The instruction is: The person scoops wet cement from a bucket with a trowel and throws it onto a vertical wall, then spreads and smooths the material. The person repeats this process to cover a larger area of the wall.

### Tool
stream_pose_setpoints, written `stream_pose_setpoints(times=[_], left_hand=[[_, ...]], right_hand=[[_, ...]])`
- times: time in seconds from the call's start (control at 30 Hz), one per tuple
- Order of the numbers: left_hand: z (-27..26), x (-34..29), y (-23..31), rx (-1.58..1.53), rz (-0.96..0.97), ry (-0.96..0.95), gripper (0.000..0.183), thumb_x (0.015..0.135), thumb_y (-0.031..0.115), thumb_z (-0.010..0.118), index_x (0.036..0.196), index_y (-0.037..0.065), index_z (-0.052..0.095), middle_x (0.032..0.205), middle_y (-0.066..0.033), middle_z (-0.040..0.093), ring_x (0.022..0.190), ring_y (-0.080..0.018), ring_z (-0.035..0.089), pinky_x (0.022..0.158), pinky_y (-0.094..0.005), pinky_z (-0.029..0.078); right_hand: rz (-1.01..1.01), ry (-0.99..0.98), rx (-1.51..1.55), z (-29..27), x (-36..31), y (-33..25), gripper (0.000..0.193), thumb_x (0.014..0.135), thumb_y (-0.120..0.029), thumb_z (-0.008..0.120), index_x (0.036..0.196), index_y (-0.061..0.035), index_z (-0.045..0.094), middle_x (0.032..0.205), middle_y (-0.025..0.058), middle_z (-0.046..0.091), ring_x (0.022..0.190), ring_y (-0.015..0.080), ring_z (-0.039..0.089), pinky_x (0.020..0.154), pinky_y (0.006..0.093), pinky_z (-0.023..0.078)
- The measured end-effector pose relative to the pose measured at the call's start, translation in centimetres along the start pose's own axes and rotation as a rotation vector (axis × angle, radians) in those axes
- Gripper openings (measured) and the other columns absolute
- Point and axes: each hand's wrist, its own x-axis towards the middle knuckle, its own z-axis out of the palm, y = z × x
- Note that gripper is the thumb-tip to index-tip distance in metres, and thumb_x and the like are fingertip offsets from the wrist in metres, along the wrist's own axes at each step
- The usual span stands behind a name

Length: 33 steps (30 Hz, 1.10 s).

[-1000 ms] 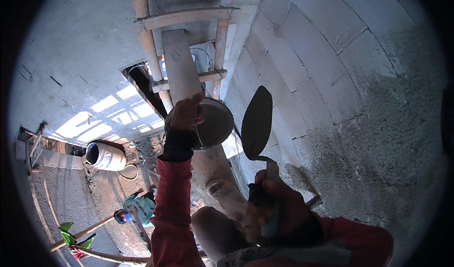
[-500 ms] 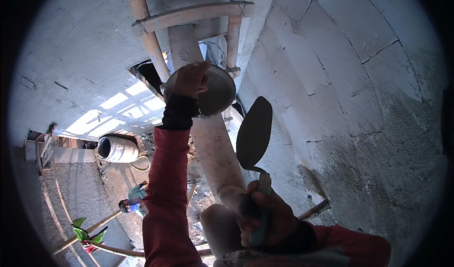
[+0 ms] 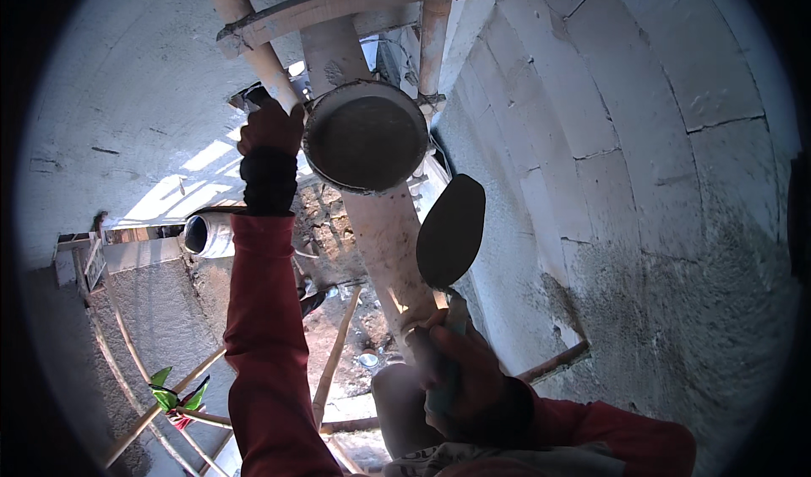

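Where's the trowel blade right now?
In the head view the trowel sits centre-right, held up by the right hand, its blade just below and right of the round pan that the left hand lifts.

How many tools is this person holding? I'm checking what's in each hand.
2: a round metal pan of grey mortar gripped by the left hand, raised; a pointed dark trowel in the right hand.

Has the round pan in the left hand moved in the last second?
Yes. The left hand has carried the round pan upward along the vertical pipe, nearer the bamboo crossbar.
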Motion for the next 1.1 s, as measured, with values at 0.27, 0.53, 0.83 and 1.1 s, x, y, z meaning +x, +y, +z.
stream_pose_setpoints(times=[0.27,0.53,0.83,1.1], left_hand=[[-2.8,17.0,5.3,0.389,0.832,0.53,0.08,0.071,0.034,0.077,0.137,0.015,0.037,0.137,-0.0107,0.047,0.13,-0.0319,0.039,0.104,-0.0516,0.035],[-4.6,20.6,8.8,0.201,0.766,-0.238,0.056,0.064,0.038,0.071,0.11,0.01,0.057,0.091,-0.0195,0.066,0.09,-0.0368,0.064,0.081,-0.046,0.051],[-5.0,21.2,8.7,0.254,0.754,-0.376,0.052,0.073,0.041,0.067,0.11,0.008,0.052,0.087,-0.017,0.065,0.088,-0.0356,0.064,0.077,-0.047,0.051],[-3.9,22.1,8.0,0.196,0.806,-0.383,0.048,0.076,0.039,0.069,0.106,0.007,0.05,0.084,-0.0154,0.067,0.08,-0.0338,0.067,0.07,-0.0477,0.053]], right_hand=[[0.074,0.338,0.248,3.6,2.7,1.1,0.008,0.088,-0.012,0.056,0.094,-0.0077,0.053,0.073,0.0003,0.052,0.059,0.0079,0.047,0.051,0.0227,0.04],[-0.024,0.673,-0.173,2.3,6.3,3.7,0.012,0.085,-0.011,0.061,0.094,-0.006,0.055,0.075,-0.0008,0.054,0.059,0.0063,0.049,0.05,0.0221,0.04],[-0.127,0.667,-0.9,0.3,13.1,-5.7,0.03,0.085,-0.021,0.06,0.107,-0.0067,0.046,0.073,0.0149,0.061,0.062,0.0326,0.06,0.059,0.0438,0.049],[-0.031,0.404,-1.637,-0.1,19.3,-16.3,0.033,0.087,-0.025,0.059,0.115,-0.0123,0.047,0.096,0.017,0.061,0.085,0.0373,0.064,0.071,0.0488,0.05]])
